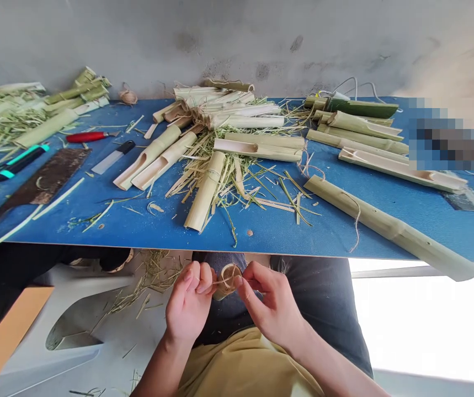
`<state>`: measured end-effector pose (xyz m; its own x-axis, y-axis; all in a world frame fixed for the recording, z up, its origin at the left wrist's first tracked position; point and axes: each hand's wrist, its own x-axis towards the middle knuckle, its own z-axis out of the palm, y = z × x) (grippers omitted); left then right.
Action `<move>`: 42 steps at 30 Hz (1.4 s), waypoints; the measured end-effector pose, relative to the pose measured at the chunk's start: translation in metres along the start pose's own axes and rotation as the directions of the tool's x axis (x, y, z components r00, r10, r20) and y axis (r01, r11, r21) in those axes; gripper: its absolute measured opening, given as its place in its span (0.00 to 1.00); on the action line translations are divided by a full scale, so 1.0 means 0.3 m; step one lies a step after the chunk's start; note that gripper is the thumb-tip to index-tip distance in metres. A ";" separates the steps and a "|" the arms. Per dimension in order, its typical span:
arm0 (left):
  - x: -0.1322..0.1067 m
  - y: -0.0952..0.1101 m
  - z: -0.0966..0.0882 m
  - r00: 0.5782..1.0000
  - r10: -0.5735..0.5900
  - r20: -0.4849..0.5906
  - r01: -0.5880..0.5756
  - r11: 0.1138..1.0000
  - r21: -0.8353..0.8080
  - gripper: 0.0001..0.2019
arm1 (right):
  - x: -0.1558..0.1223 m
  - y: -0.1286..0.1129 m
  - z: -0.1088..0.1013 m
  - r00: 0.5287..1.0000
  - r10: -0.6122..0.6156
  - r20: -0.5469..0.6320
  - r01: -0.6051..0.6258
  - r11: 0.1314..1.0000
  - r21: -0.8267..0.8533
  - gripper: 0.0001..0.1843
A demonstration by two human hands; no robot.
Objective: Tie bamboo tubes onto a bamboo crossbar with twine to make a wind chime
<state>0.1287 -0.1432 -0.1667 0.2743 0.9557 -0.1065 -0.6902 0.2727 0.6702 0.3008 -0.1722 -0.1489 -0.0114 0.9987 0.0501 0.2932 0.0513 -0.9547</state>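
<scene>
One short bamboo tube (pixel 228 278) sits between the left hand (pixel 190 302) and the right hand (pixel 270 309). Both hands pinch it with their fingertips, up close, so both can reach it. A thin string (pixel 220 282) crosses it. Split bamboo tubes (pixel 206 190) lie farther off on the blue desk (pixel 261 234).

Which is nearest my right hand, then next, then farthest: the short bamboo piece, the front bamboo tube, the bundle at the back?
From your right hand:
1. Short bamboo piece: at its fingertips, below the table edge.
2. Bamboo tube: front centre of the blue table.
3. Bamboo bundle: back of the table.
</scene>
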 end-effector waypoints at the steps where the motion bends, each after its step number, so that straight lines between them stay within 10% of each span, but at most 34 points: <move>1: 0.001 0.003 -0.004 0.999 -0.038 -0.013 0.038 0.999 -0.029 0.27 | 0.004 0.006 0.009 0.999 0.034 0.023 -0.035 0.996 0.084 0.22; 6: 0.017 0.015 -0.017 0.985 -0.150 -0.081 0.133 0.974 -0.182 0.26 | 0.026 0.051 0.081 0.986 0.154 0.063 -0.164 0.824 0.543 0.30; 11: 0.028 0.010 -0.019 0.980 -0.154 -0.128 0.113 0.952 -0.283 0.25 | 0.028 0.060 0.111 0.991 0.133 -0.005 -0.098 0.757 0.646 0.33; 16: 0.000 0.009 -0.035 0.994 0.092 0.066 -0.097 0.992 0.080 0.24 | 0.019 0.032 0.100 0.998 0.056 0.002 -0.047 0.815 0.577 0.26; 22: -0.025 0.041 -0.072 0.915 0.266 0.302 -0.401 0.676 0.618 0.21 | 0.009 0.028 0.129 0.996 -0.055 0.074 0.001 0.806 0.591 0.22; 29: -0.078 0.057 -0.060 0.855 0.253 0.453 -0.517 0.343 0.784 0.15 | 0.013 0.068 0.113 0.905 -0.369 -0.211 0.393 0.916 0.085 0.19; 34: -0.100 0.078 0.014 0.694 0.302 0.653 -0.661 -0.089 0.745 0.08 | 0.033 0.046 0.088 0.788 -0.582 -0.201 0.577 0.812 -0.088 0.07; 42: -0.067 0.157 0.057 0.712 0.385 0.587 -0.621 -0.042 0.782 0.14 | 0.041 0.031 0.066 0.754 -0.643 -0.133 0.641 0.765 -0.063 0.05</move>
<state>0.1021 -0.1514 -0.1204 0.3221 0.7212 0.6132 0.3823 -0.6917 0.6127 0.2846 -0.1594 -0.1631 -0.0698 0.7194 0.6911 0.2771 0.6795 -0.6793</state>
